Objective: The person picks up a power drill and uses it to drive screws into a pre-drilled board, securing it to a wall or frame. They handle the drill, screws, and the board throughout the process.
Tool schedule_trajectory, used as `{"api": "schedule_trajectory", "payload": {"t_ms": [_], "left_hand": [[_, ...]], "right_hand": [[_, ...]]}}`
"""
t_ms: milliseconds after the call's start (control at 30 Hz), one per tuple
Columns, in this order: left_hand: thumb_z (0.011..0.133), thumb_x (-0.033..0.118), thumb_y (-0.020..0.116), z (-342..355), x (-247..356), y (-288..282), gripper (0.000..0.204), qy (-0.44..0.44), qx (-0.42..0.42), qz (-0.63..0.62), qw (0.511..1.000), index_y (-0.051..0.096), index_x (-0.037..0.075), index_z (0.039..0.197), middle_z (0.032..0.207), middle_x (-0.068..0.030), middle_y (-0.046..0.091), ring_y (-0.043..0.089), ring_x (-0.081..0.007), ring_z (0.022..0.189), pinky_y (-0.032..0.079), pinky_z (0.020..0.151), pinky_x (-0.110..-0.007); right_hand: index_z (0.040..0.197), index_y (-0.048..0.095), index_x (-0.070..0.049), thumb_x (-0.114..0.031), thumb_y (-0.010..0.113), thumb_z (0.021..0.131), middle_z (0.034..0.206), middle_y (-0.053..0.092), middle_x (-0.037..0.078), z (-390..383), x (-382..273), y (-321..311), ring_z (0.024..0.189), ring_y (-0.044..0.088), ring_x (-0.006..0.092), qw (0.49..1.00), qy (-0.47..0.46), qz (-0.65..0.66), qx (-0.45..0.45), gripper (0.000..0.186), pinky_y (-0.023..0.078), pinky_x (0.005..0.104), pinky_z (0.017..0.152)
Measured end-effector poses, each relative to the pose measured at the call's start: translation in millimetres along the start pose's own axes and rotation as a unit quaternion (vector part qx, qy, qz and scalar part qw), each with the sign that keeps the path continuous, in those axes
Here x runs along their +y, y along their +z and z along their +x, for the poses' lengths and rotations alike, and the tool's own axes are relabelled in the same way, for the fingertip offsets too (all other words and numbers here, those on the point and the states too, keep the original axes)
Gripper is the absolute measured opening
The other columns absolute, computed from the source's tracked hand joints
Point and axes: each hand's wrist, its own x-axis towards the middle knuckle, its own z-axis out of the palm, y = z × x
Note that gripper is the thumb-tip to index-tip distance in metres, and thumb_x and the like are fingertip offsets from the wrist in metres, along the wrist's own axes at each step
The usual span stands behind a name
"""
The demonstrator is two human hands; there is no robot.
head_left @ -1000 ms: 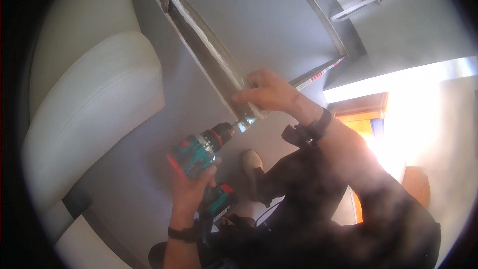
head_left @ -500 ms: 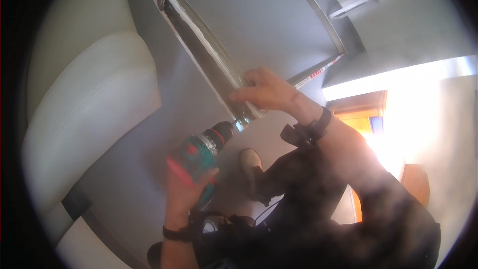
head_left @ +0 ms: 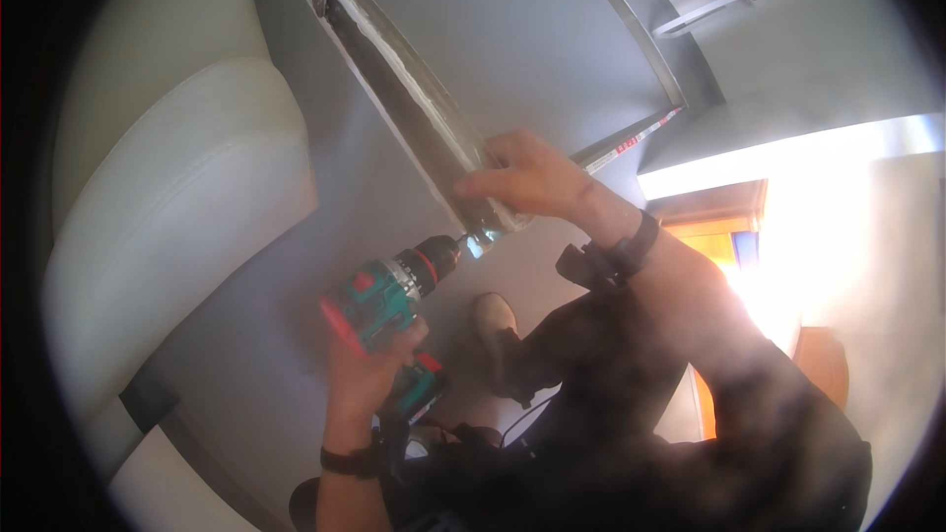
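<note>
My left hand [head_left: 374,365] is closed round a green, red and black cordless drill [head_left: 370,305], whose tip points up and right at a small lit patch [head_left: 480,244] at the near end of a long channel-shaped frame piece [head_left: 379,74]; whether the bit touches it I cannot tell. My right hand [head_left: 522,177] is closed on that end, thumb across the channel, fingertips partly hidden behind it. The piece has a ragged whitish strip along it and runs away to the top of the view, alongside a grey panel [head_left: 522,30] with a metal rim.
A pale padded seat [head_left: 168,227] curves along the left. A metal rack [head_left: 700,15] with a yellowish item is at top right. Wooden furniture [head_left: 700,207] stands at right beside a very bright area. My shoe [head_left: 493,320] and dark-clothed legs are below, on the grey floor [head_left: 236,355].
The drill and my left hand have shifted a little left and upward. My right hand and the frame piece have moved only very slightly.
</note>
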Motion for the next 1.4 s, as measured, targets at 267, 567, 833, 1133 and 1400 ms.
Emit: {"api": "schedule_trajectory", "payload": {"t_ms": [267, 567, 833, 1133, 1400], "left_hand": [[0.08, 0.006, 0.074, -0.8, 1.2, -1.5, 0.028, -0.001, -0.006, 0.013, 1.0, 0.062, 0.002, 0.105, 0.086, -0.0048, 0.067, 0.056, -0.0097, 0.062, 0.048, 0.059, -0.025], [0.082, 0.008, 0.074, 1.2, 1.9, 3.0, 0.026, 0.006, -0.012, -0.005, 1.0, 0.063, 0.002, 0.104, 0.087, -0.005, 0.067, 0.056, -0.01, 0.061, 0.048, 0.059, -0.026], [0.076, 0.004, 0.075, 4.8, 3.6, 6.1, 0.025, -0.01, -0.004, -0.015, 1.0, 0.063, 0.004, 0.099, 0.083, -0.0023, 0.064, 0.057, -0.0088, 0.061, 0.047, 0.055, -0.024], [0.078, 0.006, 0.076, 6.2, 3.0, 7.8, 0.025, -0.023, 0.003, -0.021, 1.0, 0.064, 0.004, 0.099, 0.083, -0.0021, 0.064, 0.056, -0.0084, 0.061, 0.047, 0.056, -0.024], [0.078, 0.008, 0.077, 7.6, -1.2, 5.8, 0.029, -0.019, -0.008, -0.004, 1.0, 0.06, 0.004, 0.102, 0.083, -0.0015, 0.063, 0.056, -0.0082, 0.062, 0.048, 0.056, -0.024]], "right_hand": [[0.09, 0.07, 0.008, -0.039, 0.074, 0.074, 0.066, 0.062, 0.013, 1.9, 2.8, 2.2, 0.063, 0.064, 0.0202, 1.0, -0.013, 0.012, 0.005, 0.049, 0.053, 0.0334, 0.058], [0.09, 0.069, 0.008, -0.04, 0.072, 0.074, 0.066, 0.061, 0.013, -0.2, 0.1, 0.0, 0.062, 0.064, 0.021, 1.0, -0.01, 0.0, 0.003, 0.051, 0.052, 0.034, 0.059], [0.088, 0.069, 0.008, -0.04, 0.072, 0.074, 0.065, 0.061, 0.013, 0.2, -1.7, 0.1, 0.062, 0.063, 0.0201, 1.0, -0.002, 0.006, -0.006, 0.05, 0.051, 0.0336, 0.058], [0.089, 0.069, 0.01, -0.04, 0.072, 0.074, 0.066, 0.062, 0.014, 5.0, 3.9, 0.3, 0.062, 0.064, 0.0209, 1.0, -0.004, 0.002, -0.011, 0.052, 0.052, 0.0336, 0.058], [0.081, 0.066, 0.002, -0.037, 0.075, 0.078, 0.06, 0.054, 0.003, 5.0, 6.4, 1.7, 0.054, 0.054, 0.0113, 0.999, -0.015, 0.031, -0.009, 0.04, 0.041, 0.0285, 0.046]]}}
